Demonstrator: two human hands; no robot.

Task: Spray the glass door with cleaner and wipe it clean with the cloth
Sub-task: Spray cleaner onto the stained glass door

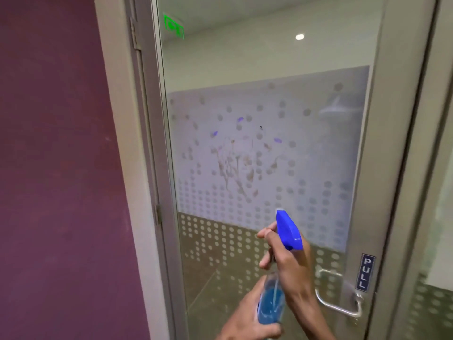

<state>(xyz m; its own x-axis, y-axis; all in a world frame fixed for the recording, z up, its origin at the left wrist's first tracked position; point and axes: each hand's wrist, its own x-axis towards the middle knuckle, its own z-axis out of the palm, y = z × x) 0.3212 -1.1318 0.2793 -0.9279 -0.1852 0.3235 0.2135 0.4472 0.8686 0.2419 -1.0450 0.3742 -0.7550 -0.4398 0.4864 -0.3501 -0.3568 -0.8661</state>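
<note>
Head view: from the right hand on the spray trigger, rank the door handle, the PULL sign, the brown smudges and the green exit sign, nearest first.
Measured from the right hand as the head view shows them:
1. Door handle, lower right, beside the wrist.
2. PULL sign, right, on the door frame; close to the handle's rank.
3. Brown smudges, above, mid-glass.
4. Green exit sign, top left, seen in the glass.

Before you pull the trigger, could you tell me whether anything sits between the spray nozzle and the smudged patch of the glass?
Nothing visible does. The spray bottle, held in the right hand and left hand, points its nozzle up at the brown smudges on the glass door, with open air between.
</note>
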